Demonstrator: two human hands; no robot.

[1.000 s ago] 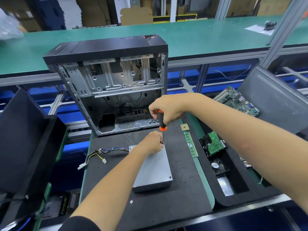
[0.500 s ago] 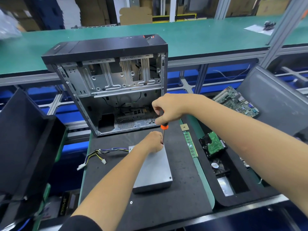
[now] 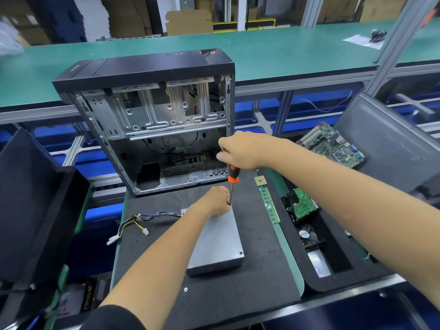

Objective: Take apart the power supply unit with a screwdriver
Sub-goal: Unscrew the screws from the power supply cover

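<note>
Power supply unit (image 3: 219, 244): smooth grey metal box, flat on the dark foam mat (image 3: 257, 277), near the open steel computer case (image 3: 152, 120). Left hand (image 3: 217, 201) curled, gripping its far edge. Right hand (image 3: 242, 150) grasped the upright orange-and-black screwdriver (image 3: 232, 177), tip at the box's far right corner.

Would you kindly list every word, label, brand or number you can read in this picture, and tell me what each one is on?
"PRIME": on the side of a dark box below the bench at lower left; its first letter is partly cut off.
Label on the power supply unit, beside the left hand: too small to read.
Markings on the motherboard, the RAM stick and the computer case front edge: blurred, unreadable.
</note>
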